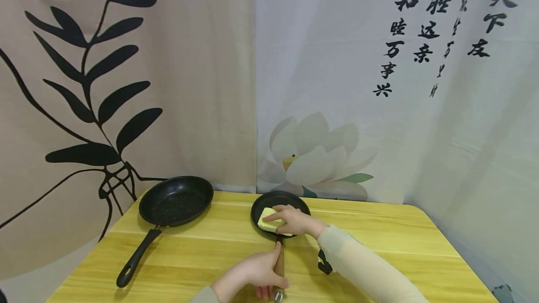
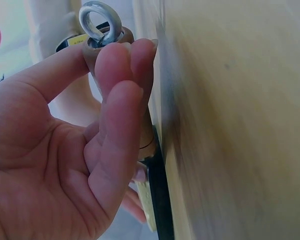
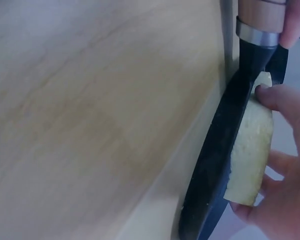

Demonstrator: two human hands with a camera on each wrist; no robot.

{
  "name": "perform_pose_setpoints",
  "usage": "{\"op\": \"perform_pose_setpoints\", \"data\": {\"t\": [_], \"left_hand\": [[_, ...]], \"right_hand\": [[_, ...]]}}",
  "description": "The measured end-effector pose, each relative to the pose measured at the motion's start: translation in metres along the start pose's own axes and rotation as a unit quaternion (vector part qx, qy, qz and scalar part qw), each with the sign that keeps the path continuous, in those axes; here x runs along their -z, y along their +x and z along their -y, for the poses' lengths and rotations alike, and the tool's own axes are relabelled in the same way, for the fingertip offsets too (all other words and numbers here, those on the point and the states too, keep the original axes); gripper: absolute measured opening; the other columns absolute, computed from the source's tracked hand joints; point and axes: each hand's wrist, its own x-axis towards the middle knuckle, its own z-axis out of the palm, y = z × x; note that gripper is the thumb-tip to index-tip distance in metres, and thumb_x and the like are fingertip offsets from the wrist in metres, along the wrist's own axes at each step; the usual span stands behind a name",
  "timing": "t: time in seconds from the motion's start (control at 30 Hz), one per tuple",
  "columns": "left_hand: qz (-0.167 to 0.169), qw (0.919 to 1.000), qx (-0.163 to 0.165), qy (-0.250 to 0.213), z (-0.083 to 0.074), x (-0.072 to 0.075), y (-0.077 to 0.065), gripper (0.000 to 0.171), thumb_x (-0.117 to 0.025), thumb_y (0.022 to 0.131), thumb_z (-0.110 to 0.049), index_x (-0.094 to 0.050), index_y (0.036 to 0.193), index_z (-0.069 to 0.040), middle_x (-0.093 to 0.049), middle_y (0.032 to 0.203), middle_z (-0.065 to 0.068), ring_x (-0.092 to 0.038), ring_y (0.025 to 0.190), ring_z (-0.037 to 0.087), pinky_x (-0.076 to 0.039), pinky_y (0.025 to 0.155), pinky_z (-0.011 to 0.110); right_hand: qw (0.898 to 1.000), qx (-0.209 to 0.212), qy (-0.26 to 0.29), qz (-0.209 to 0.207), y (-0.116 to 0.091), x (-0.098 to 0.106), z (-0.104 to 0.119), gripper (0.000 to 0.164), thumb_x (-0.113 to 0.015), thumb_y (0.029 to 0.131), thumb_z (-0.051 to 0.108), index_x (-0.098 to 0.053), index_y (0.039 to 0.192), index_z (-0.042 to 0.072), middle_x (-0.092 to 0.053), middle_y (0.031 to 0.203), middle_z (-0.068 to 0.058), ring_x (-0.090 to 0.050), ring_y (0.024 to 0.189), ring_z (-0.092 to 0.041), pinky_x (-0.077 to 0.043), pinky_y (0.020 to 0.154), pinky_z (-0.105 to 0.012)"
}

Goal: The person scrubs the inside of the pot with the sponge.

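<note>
Pale yellow block [image 1: 265, 221] in small black pan [image 1: 273, 197], fingers of right hand [image 1: 295, 221] gripping the block, fingers of left hand [image 1: 264, 269] curled round wooden handle [image 1: 280, 264].

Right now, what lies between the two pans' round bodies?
Bare tabletop separates the larger pan's body from the smaller pan's body, as the head view shows.

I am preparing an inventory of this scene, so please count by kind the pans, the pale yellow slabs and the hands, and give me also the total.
Pans: 2 (large pan, small pan)
Pale yellow slab: 1
Hands: 2 (left hand, right hand)
Total: 5
</note>
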Motion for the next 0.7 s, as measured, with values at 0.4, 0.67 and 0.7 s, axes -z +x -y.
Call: {"op": "perform_pose_setpoints", "data": {"t": [0.4,0.67,0.7], "left_hand": [[-0.034,0.9985,0.027,0.033,-0.025,-0.007,-0.016,0.118,-0.077,0.078,-0.053,-0.003,0.156,-0.004,-0.065,0.057,0.007,-0.062,0.043,0.023,-0.052,0.040,0.036],[-0.041,0.9976,0.010,0.055,-0.018,-0.008,-0.010,0.120,-0.078,0.077,-0.050,-0.002,0.155,-0.001,-0.066,0.057,0.009,-0.063,0.043,0.026,-0.051,0.039,0.039],[-0.039,0.9978,0.009,0.053,-0.019,-0.008,-0.011,0.120,-0.078,0.077,-0.051,-0.001,0.155,-0.002,-0.065,0.056,0.008,-0.062,0.043,0.026,-0.051,0.039,0.039]], "right_hand": [[1.000,-0.001,-0.020,-0.004,0.013,-0.005,-0.003,0.045,-0.063,0.096,0.024,-0.055,0.139,0.031,-0.034,0.151,-0.018,-0.033,0.134,-0.047,-0.030,0.098,-0.071],[1.000,-0.003,-0.013,-0.007,0.020,-0.008,-0.005,0.045,-0.062,0.097,0.023,-0.054,0.140,0.030,-0.032,0.153,-0.017,-0.034,0.133,-0.046,-0.030,0.096,-0.073],[1.000,0.000,-0.014,-0.009,0.020,-0.009,-0.006,0.045,-0.062,0.097,0.023,-0.054,0.140,0.030,-0.032,0.153,-0.016,-0.035,0.133,-0.046,-0.031,0.096,-0.073]]}}
